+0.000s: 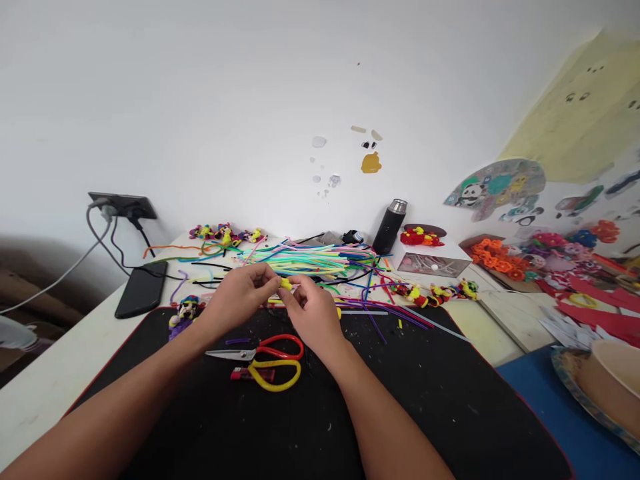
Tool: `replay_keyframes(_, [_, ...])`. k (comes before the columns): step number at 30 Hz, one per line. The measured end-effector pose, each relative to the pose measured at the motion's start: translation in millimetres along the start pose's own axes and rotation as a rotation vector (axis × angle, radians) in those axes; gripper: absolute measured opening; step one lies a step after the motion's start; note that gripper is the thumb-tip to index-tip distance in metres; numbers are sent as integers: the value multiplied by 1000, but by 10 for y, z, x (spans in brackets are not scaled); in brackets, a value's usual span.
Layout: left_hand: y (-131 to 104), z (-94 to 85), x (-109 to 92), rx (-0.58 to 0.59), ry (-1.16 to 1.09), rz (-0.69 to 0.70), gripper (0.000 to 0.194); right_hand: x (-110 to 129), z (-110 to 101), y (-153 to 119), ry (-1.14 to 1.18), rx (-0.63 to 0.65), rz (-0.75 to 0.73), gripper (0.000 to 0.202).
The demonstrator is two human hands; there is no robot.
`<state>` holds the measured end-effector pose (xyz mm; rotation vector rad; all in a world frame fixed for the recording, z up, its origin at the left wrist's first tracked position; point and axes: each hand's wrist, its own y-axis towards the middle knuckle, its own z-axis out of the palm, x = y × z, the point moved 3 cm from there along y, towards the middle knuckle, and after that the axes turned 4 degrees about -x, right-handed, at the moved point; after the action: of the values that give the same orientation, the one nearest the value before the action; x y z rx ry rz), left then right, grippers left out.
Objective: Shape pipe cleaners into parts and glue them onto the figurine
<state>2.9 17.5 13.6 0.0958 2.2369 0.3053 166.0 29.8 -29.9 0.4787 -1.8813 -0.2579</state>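
Both my hands meet above the far part of the black mat [415, 400]. My left hand [245, 292] pinches a small piece of yellow pipe cleaner [286, 284] from the left. On its other side the fingers of my right hand [314, 313] close on the same yellow piece, so much of it is hidden. Below the hands lie scissors [274, 364] with one red and one yellow handle, blades pointing left, over a small red lighter-like object [240, 375]. A pipe-cleaner doll [184, 316] with a purple body stands left of my left wrist.
A heap of colourful pipe cleaners [305, 259] lies behind my hands. A black phone [142, 289] rests at the left. Near the wall are a black thermos [391, 225] and a white drawer box [431, 259]. More pipe-cleaner figures [435, 293] lie at the right.
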Motion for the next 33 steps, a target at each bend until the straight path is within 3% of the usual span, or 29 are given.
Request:
replay_keyframes(5, [15,-2,10,27,24,-27,27,28,-14,-9,-133,-33,-77,21])
replay_keyframes(18, [52,-51,33,288,6,-139,31,96,-4,-40,-322,36,-127,29])
replay_keyframes(27, [65,-64,33,330,43,-102,37,113,2,-37,-425,103,-136,24])
replay_keyframes(33, [54,-90,59,381,-28,22,41,65,-34,18,-251,84,-48,26])
